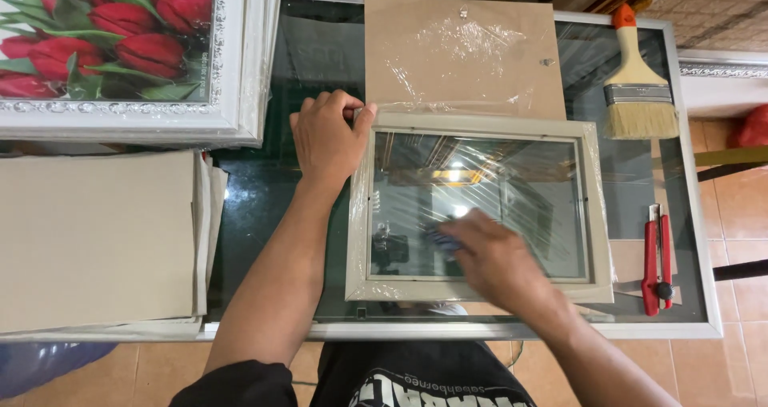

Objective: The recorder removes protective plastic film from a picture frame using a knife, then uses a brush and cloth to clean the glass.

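Frame (480,207) pinned at 10 o'clock corner by your clenched left hand (326,139) so your right hand (492,259), grasping blue cloth (438,239), rubs the glass.

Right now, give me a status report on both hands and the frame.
Left hand pinches top-left corner of grey picture frame. Right hand presses a dark cloth on its glass. Brush and red cutter lie apart, right.

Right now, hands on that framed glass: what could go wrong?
1. The right hand presses a small blue cloth on the glass of the grey rectangular picture frame; hard pressure could crack it.
2. The left hand pinches only one corner, so the frame may slide.
3. The red utility knife lies near the right forearm.
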